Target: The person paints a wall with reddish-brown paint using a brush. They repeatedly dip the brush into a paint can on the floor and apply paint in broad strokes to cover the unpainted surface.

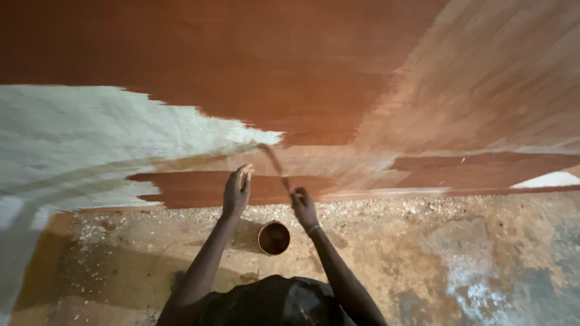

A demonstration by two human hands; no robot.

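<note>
A large flat wooden panel [290,66] fills the upper view, mostly coated reddish brown, with a pale bare patch [90,133] at the left. My right hand [304,207] grips a thin brush [277,164], blurred by motion, its tip over the edge of the bare patch. My left hand [236,191] rests flat on the panel's lower brown strip, fingers apart, holding nothing. A small round tin [274,238] of brown stain stands on the floor between my forearms.
The rough concrete floor [453,265] is speckled with pale debris along the panel's lower edge. A lighter streaked area [483,84] covers the panel's right side. My dark clothing [272,302] shows at the bottom.
</note>
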